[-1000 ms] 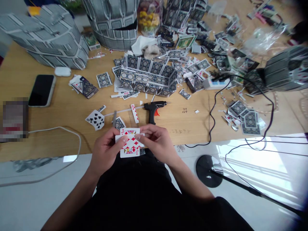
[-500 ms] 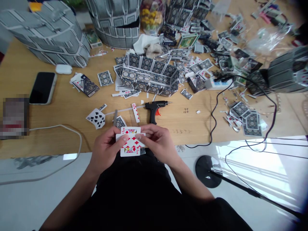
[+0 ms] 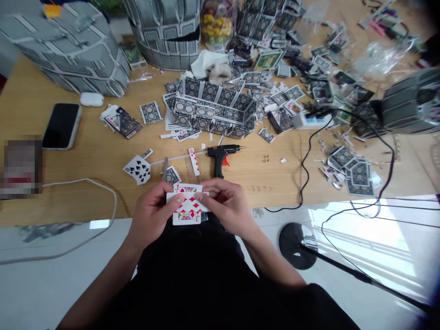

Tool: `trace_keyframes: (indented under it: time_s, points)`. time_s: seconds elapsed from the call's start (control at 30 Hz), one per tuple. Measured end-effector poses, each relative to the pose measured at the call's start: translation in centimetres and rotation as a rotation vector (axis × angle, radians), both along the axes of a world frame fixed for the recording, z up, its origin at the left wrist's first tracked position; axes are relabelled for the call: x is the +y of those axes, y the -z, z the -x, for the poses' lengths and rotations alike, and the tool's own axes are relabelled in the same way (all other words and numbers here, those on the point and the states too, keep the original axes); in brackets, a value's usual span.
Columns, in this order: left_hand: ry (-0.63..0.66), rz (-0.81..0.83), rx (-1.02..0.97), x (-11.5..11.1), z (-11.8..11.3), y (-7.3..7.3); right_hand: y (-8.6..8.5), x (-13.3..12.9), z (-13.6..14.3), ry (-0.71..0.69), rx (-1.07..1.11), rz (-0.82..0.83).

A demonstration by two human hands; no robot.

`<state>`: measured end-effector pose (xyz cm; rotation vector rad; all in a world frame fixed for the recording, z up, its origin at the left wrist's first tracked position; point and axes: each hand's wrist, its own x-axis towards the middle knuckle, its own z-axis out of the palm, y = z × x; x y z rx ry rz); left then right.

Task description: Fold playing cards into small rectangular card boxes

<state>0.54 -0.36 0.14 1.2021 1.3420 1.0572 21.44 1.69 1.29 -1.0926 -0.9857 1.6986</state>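
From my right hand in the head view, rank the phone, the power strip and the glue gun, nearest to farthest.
From your right hand, pinching playing cards:
1. Glue gun, just ahead.
2. Power strip, ahead, right.
3. Phone, far left.

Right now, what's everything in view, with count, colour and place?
Held cards: at least two, white and red, between hands
Glue gun: one, black, beyond hands
Open card box: one, blue-white, mid-table
Loose cards: many, mixed, across table
Grey structures: at least three, back and right
Phone: one, black, left
Small case: one, white, beside phone
Power strip: one, white, right
Table: one, light brown, beneath
Round base: one, black, floor
Left hand, right hand: one each, bare, near edge
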Motion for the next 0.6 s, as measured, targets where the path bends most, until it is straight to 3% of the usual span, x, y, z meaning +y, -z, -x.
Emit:
trace_keyframes:
  time_s: [0.6]
  points:
    - [-0.01, -0.166, -0.03, 0.2, -0.28, 0.18, 0.17, -0.17, 0.09, 0.01, -0.066, -0.152]
